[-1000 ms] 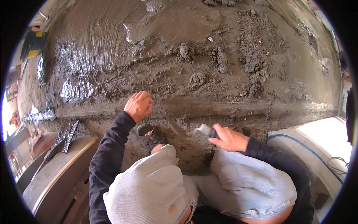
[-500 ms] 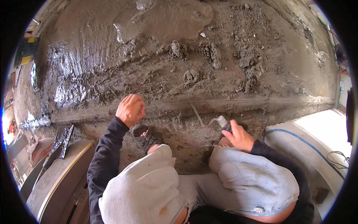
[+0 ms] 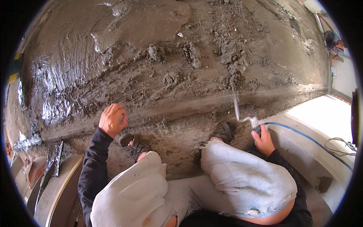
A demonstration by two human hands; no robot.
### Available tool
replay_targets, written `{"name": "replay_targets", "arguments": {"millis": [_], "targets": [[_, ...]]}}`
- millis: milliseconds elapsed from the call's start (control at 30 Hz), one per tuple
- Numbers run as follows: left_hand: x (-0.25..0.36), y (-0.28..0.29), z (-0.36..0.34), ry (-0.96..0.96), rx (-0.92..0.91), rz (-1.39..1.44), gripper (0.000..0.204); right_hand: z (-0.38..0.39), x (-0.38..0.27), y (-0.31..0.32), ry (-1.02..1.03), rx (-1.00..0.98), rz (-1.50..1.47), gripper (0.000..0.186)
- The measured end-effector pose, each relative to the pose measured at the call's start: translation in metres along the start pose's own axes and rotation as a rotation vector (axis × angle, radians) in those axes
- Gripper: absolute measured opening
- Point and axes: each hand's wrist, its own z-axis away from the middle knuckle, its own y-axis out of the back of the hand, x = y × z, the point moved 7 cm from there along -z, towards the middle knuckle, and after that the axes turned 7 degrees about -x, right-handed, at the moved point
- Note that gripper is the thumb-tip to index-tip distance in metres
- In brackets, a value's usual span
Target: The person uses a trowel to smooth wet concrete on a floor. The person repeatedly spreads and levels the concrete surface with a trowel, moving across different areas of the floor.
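My right hand (image 3: pixel 264 142) is wrapped round the dark handle of a trowel (image 3: pixel 237 109), which has a bent, mortar-coated metal neck. Its thin blade shows almost edge-on, with its tip by a taut string (image 3: pixel 185 100) that runs across the wet grey mortar (image 3: pixel 170 64). At the left, my left hand (image 3: pixel 112 120) is closed above the near edge of the mortar, close to the string. Its curled fingers hide whatever may be inside them. Rough lumps of mortar (image 3: pixel 231 56) lie beyond the trowel.
My sandalled feet (image 3: pixel 132 146) stand on the dirty strip before the mortar. At the lower left, a dark, wet-looking flat tool (image 3: pixel 56 160) leans by a curved-looking board (image 3: pixel 68 185). A blue hose (image 3: pixel 298 131) crosses the pale ledge at right, near a loose cord (image 3: pixel 338 145).
My right hand has carried the trowel to the right, and its blade looks narrower. My left hand stays closed near the string. The whole view has shifted somewhat.
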Motion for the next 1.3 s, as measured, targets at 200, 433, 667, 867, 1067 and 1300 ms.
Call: {"name": "replay_targets", "arguments": {"millis": [200,433,667,867,1067,1300], "targets": [[0.002,-0.004,0.006,0.014,-0.057,0.039,0.021,-0.02,-0.057,-0.084,0.303,-0.353,0.05,0.054],[0.0,0.002,-0.002,0.021,-0.058,0.038,0.02,-0.065,-0.131,-0.108,0.387,-0.312,0.074,0.04],[0.002,0.002,0.002,0.047,-0.051,0.055,0.019,-0.048,-0.087,-0.065,0.21,-0.197,0.08,0.036],[0.0,-0.004,-0.005,0.026,-0.062,0.037,0.02,-0.026,-0.003,-0.029,0.035,-0.038,0.034,0.038],[0.0,-0.018,-0.001,0.043,-0.101,0.039,0.02,0.031,0.028,-0.024,0.02,-0.053,-0.068,0.039],[0.001,-0.031,-0.01,0.048,-0.229,0.015,0.019,0.012,-0.008,0.015,-0.026,0.15,-0.474,0.026]]}}
